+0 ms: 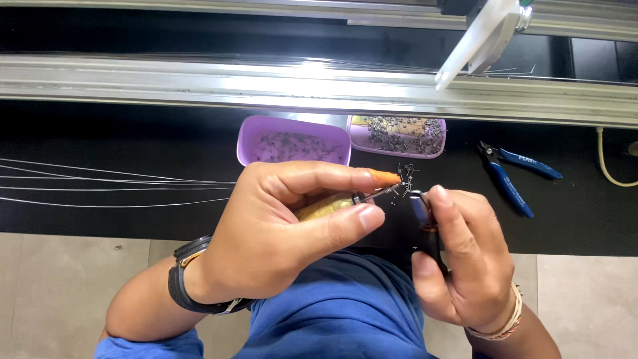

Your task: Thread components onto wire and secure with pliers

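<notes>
Left hand [279, 233] grips a wooden-handled tool [332, 205]; right hand [465, 259] clamps dark pliers [420, 211], both meeting at tiny wire bits above the black table [100, 133].

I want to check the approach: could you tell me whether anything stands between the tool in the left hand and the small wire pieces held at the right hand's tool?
Nothing visible does. The left hand holds a wooden-handled tool whose metal tip already reaches the small wire pieces above the dark-handled tool in the right hand.

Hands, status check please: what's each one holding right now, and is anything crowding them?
Left hand grips wooden-handled tool, tip at tiny wire bits. Right hand holds dark-handled tool. Purple trays and blue cutters sit behind, apart.
</notes>
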